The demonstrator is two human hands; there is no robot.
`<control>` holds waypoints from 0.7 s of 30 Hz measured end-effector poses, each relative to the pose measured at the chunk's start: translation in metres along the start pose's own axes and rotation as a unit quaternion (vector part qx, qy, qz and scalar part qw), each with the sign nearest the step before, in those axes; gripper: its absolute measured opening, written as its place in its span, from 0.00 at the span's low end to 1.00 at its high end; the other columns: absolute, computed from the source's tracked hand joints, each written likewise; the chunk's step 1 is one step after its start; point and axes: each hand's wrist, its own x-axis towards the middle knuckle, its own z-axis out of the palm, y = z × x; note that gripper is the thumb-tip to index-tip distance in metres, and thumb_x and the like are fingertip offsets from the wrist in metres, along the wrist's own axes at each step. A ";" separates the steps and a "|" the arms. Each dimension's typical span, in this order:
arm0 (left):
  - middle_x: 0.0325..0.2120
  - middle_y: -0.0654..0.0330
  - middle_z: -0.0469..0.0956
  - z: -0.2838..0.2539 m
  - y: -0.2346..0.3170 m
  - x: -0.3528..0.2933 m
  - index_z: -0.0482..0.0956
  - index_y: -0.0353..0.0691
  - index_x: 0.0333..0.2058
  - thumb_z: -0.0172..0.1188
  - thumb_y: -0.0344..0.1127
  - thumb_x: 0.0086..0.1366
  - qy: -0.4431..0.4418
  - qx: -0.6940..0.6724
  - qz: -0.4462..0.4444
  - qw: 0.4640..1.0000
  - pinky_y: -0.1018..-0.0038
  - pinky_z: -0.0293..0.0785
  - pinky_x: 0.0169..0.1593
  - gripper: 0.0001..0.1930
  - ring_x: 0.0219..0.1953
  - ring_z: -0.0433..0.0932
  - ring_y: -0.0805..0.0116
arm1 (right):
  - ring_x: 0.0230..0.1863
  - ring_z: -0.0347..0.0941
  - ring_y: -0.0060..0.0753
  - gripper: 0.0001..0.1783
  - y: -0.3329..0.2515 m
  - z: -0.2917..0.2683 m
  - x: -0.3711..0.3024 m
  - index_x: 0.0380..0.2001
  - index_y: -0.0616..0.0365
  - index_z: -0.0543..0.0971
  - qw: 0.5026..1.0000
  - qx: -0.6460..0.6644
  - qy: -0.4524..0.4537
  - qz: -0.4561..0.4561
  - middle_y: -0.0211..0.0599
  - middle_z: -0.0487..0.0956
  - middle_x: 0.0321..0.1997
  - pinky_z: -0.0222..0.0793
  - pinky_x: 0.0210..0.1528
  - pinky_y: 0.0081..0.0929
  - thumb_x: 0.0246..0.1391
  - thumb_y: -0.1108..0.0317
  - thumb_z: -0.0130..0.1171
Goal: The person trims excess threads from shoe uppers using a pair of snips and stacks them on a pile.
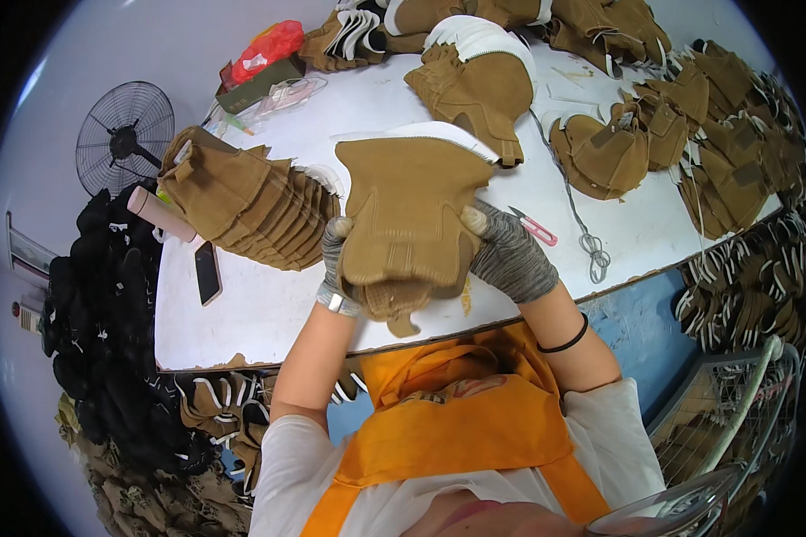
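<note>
Between my hands is a brown boot upper [405, 210] with white edging along its far end, lifted over the white table [278, 309]. My left hand [334, 259] grips its left side and my right hand [509, 251] its right side, thumbs on top; the other fingers are partly hidden beneath. Both hands wear grey knitted gloves. Left of the piece lies a row of overlapping brown uppers [251, 201]. A white-edged stack of uppers [479, 89] sits just beyond it. Close to my right hand rest pink-handled thread snips [537, 229].
A phone [208, 272] and a pink bottle [159, 213] are at the table's left. A grey cord [564, 170] runs across the right side. More brown uppers [600, 152] are piled at right. A box with a red bag [264, 58] stands far left, near a fan [125, 139].
</note>
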 end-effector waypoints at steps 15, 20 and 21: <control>0.53 0.56 0.71 0.019 0.083 0.032 0.63 0.31 0.59 0.70 0.52 0.51 -0.113 0.373 0.026 0.921 0.69 0.62 0.60 0.44 0.57 0.66 0.67 | 0.54 0.68 0.30 0.34 -0.058 -0.013 -0.020 0.58 0.66 0.67 0.920 -0.362 0.056 -0.141 0.40 0.73 0.55 0.64 0.58 0.26 0.53 0.58 0.64; 0.53 0.57 0.72 0.034 0.100 0.049 0.63 0.33 0.59 0.70 0.45 0.50 -0.103 0.238 0.028 0.965 0.69 0.64 0.60 0.41 0.55 0.69 0.66 | 0.56 0.68 0.31 0.37 -0.068 -0.014 0.002 0.59 0.65 0.66 0.951 -0.278 0.037 -0.133 0.40 0.72 0.56 0.62 0.60 0.25 0.49 0.58 0.66; 0.52 0.57 0.72 0.034 0.102 0.048 0.63 0.33 0.59 0.70 0.44 0.49 -0.098 0.243 0.048 0.964 0.69 0.64 0.60 0.41 0.55 0.69 0.65 | 0.56 0.68 0.31 0.37 -0.069 -0.012 0.006 0.59 0.65 0.66 0.950 -0.275 0.027 -0.143 0.40 0.72 0.56 0.62 0.60 0.25 0.49 0.58 0.66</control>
